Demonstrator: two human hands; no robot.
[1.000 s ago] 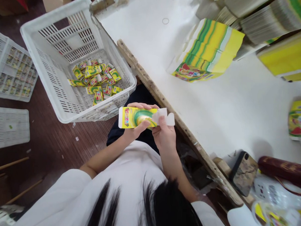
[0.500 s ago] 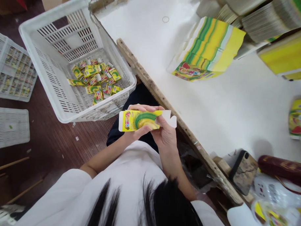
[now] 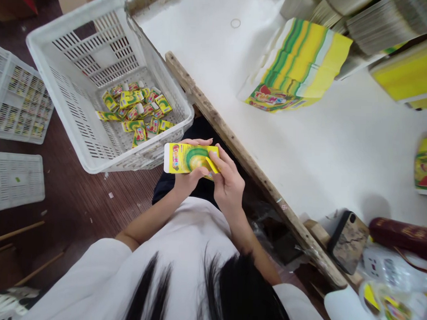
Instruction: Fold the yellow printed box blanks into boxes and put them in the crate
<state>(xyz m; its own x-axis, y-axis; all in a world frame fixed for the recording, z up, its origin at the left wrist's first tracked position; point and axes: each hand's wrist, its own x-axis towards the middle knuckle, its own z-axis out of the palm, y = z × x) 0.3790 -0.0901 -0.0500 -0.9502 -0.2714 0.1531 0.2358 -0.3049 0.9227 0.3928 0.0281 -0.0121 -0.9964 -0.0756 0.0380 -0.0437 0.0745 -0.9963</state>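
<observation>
A small yellow and green carton [image 3: 183,158] lies across both hands, above my lap. My left hand [image 3: 188,180] is closed around its body, thumb on the printed face and fingers along the far edge. At the right end, my right hand [image 3: 230,179] pinches a yellow end flap, which stands tilted from the face. The white left end of the carton sticks out past my left hand. Parts of my right fingers are hidden behind the carton.
A white plastic basket [image 3: 104,168] with several small cartons [image 3: 131,99] inside stands at the left. Flattened carton stacks [image 3: 290,64] lie on the white table [image 3: 297,153]. A phone [image 3: 349,241] and a dark red bottle [image 3: 403,239] are at the right, beyond the wooden table edge [image 3: 235,146].
The white flaps at the carton's right end no longer stick out; a yellow flap is folded over there under my right fingers. Both hands and the carton have shifted slightly up and left.
</observation>
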